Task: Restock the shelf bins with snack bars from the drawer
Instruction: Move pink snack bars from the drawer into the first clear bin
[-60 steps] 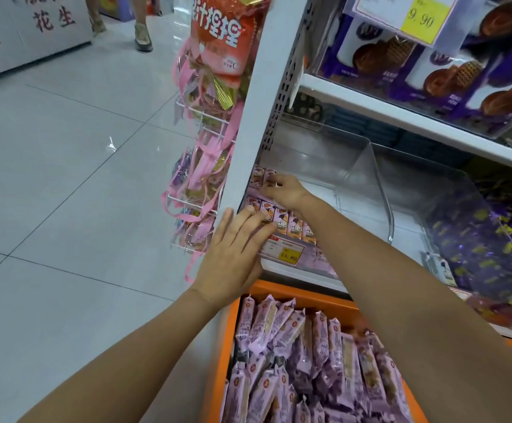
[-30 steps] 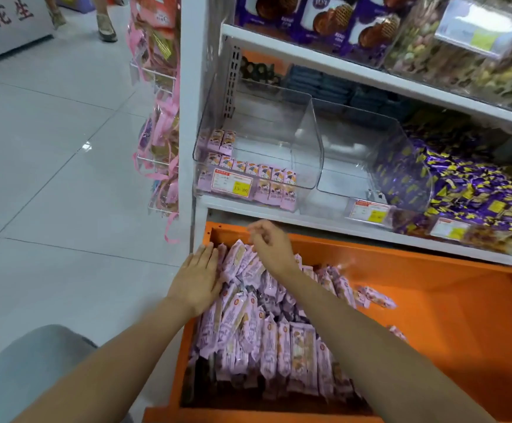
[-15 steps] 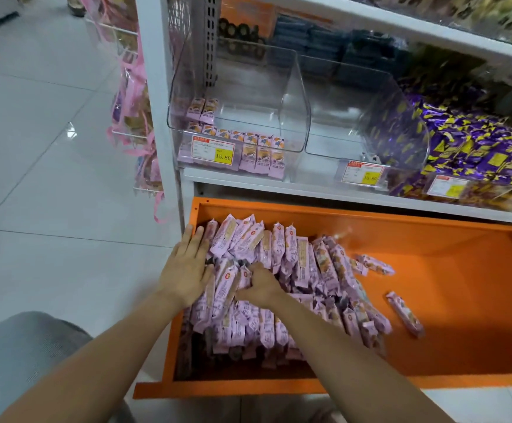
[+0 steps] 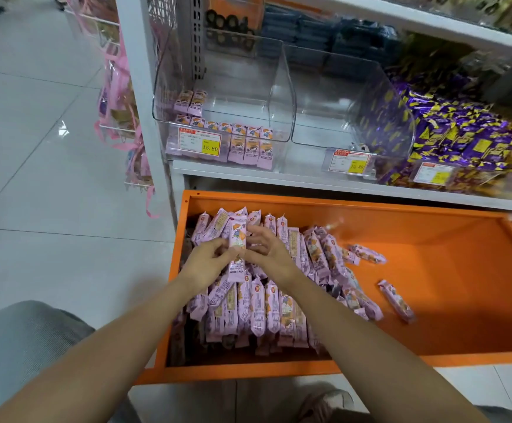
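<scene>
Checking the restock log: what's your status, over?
Left hand and right hand pinch one snack bar over the drawer pile. Leftmost bin: one front row, two bars behind. Nothing blocking its opening.

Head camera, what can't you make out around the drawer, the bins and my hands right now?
- Head view: price tag small print, too small; only 15.80 reads.
- Head view: lower layers in the drawer, buried under the snack bars.
- Head view: whether the right hand grips the upright bar or only touches it; its fingers overlap the wrapper.
- Head view: goods on the top shelf, cut off by the upper edge.
</scene>
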`<move>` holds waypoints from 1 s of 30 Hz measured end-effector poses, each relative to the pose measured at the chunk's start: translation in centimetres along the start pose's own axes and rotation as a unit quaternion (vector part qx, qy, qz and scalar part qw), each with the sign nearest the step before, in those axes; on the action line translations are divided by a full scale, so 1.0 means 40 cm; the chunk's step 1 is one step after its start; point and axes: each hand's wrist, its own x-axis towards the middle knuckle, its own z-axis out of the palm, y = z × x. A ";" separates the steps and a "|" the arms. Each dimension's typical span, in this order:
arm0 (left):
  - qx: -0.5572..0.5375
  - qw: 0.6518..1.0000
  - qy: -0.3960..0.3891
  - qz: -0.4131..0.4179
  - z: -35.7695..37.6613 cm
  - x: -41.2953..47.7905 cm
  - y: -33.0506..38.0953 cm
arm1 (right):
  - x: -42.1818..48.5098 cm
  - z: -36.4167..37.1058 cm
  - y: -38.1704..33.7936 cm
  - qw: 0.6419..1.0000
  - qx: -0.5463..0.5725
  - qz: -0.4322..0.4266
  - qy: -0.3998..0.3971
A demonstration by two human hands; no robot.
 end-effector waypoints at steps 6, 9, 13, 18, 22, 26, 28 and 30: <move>0.009 0.998 0.032 -0.047 0.010 -0.003 -0.007 | -0.009 -0.023 0.068 0.965 -0.242 0.078 0.066; 0.010 0.997 0.036 -0.066 0.018 -0.012 -0.009 | -0.026 -0.020 0.119 0.901 -0.383 0.200 -0.032; 0.000 0.997 0.014 -0.078 0.026 -0.023 -0.004 | -0.041 0.003 0.151 0.842 -0.478 0.235 -0.089; -0.033 0.995 -0.003 -0.092 0.022 -0.033 -0.006 | -0.039 -0.018 0.145 0.921 -0.318 0.221 -0.036; -0.096 0.988 -0.009 -0.123 0.016 -0.023 -0.012 | -0.056 -0.054 0.084 0.991 -0.021 0.134 0.012; -0.145 0.979 -0.006 -0.140 0.022 -0.014 0.008 | -0.060 -0.063 0.026 0.996 0.050 0.049 0.057; -0.177 0.974 -0.012 -0.139 0.027 -0.010 0.017 | -0.058 -0.060 0.017 0.996 0.053 0.035 0.066; -0.192 0.971 -0.012 -0.139 0.029 -0.008 0.027 | -0.061 -0.054 0.010 0.996 0.043 0.018 0.077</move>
